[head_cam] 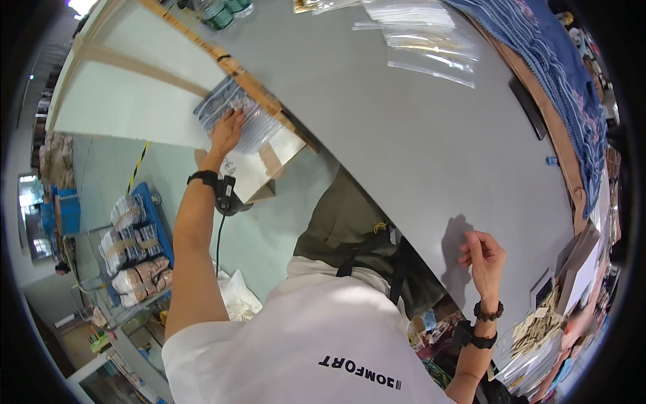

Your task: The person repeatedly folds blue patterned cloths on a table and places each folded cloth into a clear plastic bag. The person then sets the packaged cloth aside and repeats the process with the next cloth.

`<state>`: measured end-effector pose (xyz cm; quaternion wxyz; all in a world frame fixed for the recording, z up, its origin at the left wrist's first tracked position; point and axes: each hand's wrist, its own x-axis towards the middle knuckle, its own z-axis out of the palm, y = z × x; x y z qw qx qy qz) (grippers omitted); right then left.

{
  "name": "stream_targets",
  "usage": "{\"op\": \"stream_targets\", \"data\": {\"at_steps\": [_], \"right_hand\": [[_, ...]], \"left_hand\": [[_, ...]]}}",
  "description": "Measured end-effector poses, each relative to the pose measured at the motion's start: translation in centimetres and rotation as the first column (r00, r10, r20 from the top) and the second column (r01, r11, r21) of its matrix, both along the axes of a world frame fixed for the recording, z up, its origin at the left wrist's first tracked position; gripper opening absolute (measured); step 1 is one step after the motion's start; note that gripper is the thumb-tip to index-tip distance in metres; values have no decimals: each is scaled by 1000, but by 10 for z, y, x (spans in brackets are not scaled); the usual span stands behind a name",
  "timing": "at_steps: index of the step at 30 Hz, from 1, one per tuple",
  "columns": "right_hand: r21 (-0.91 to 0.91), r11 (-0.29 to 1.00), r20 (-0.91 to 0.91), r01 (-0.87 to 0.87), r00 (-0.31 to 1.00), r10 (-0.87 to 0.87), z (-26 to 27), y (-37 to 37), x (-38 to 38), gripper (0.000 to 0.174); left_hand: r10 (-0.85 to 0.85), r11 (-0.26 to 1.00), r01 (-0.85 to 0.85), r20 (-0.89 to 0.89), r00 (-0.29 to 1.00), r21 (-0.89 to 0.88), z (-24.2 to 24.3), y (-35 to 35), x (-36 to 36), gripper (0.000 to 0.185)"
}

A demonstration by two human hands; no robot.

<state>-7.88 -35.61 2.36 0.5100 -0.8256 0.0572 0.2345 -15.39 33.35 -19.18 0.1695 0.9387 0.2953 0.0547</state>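
My left hand (228, 130) lies palm down on a clear plastic bag (247, 118) holding folded blue striped cloth. Its fingers reach onto the upper part of the bag and do not visibly grip it. Under the bag is a white surface (247, 169) with brown tape, like the top of a carton, beside the grey table's edge. My right hand (483, 257) hovers over the near right part of the grey table (383, 131), casting a shadow. Its fingers are loosely bent, and nothing shows in them.
A yellow measuring strip (222, 58) runs along the table's left edge. Several clear bags (429, 45) lie at the far side. Blue patterned cloth (565, 91) covers the right side, near a dark flat object (527, 108). Wrapped bundles (131, 247) sit on a blue cart at left.
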Motion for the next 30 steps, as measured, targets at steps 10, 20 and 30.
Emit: {"op": "stream_targets", "data": {"at_steps": [10, 20, 30], "right_hand": [[-303, 933, 520, 196, 854, -11, 7, -71, 114, 28], [-256, 740, 932, 622, 363, 17, -7, -190, 362, 16], [-295, 720, 908, 628, 418, 8, 10, -221, 373, 15]], "left_hand": [[-13, 989, -59, 473, 881, 138, 74, 16, 26, 38], [-354, 863, 502, 640, 682, -58, 225, -254, 225, 26], [-728, 317, 949, 640, 245, -3, 241, -508, 367, 16]]}}
